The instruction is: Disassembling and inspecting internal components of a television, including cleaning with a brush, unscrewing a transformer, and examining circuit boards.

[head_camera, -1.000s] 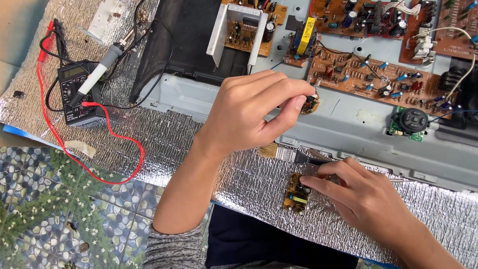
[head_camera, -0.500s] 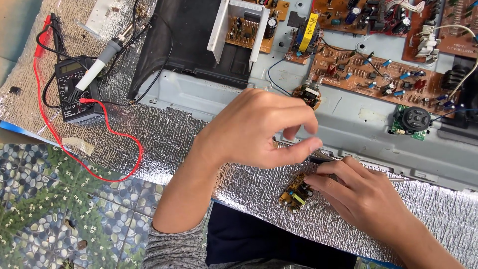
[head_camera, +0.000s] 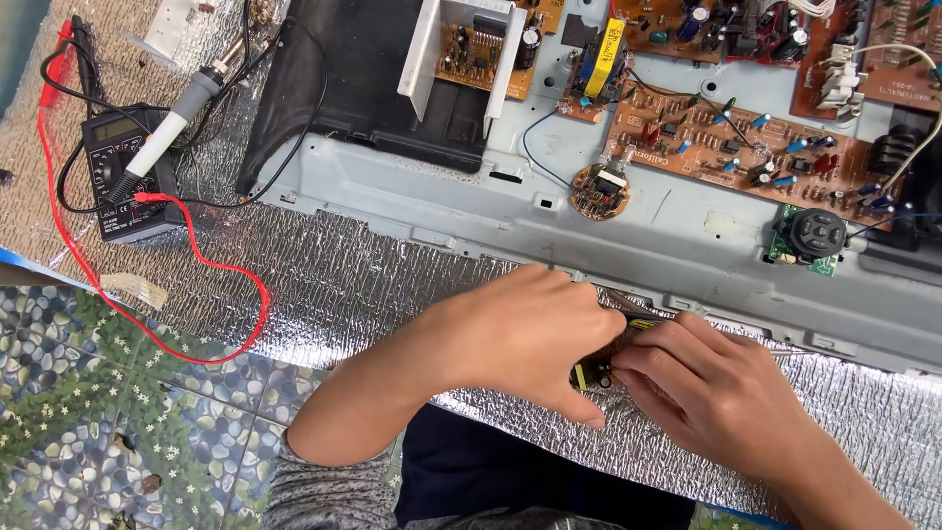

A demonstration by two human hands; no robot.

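My left hand (head_camera: 515, 339) and my right hand (head_camera: 721, 388) meet over a small brown circuit board (head_camera: 592, 371) with yellow parts, near the front edge of the silver mat (head_camera: 343, 285). Both hands grip that board; most of it is hidden under my fingers. A thin metal tool tip (head_camera: 643, 319) shows between my thumbs; which hand holds it I cannot tell. Farther back, a small round circuit board (head_camera: 600, 190) on a blue wire lies on the grey metal chassis (head_camera: 677, 245).
Large brown circuit boards (head_camera: 726, 147) fill the chassis at the back right. A black multimeter (head_camera: 123, 172) with red and black leads lies at the left, a soldering iron (head_camera: 162, 132) across it. A black panel (head_camera: 363, 79) stands behind. Pebble-patterned floor (head_camera: 118, 412) shows at lower left.
My left hand has come back from the round board on the chassis to the small board in front. It now grips that board together with my right hand.
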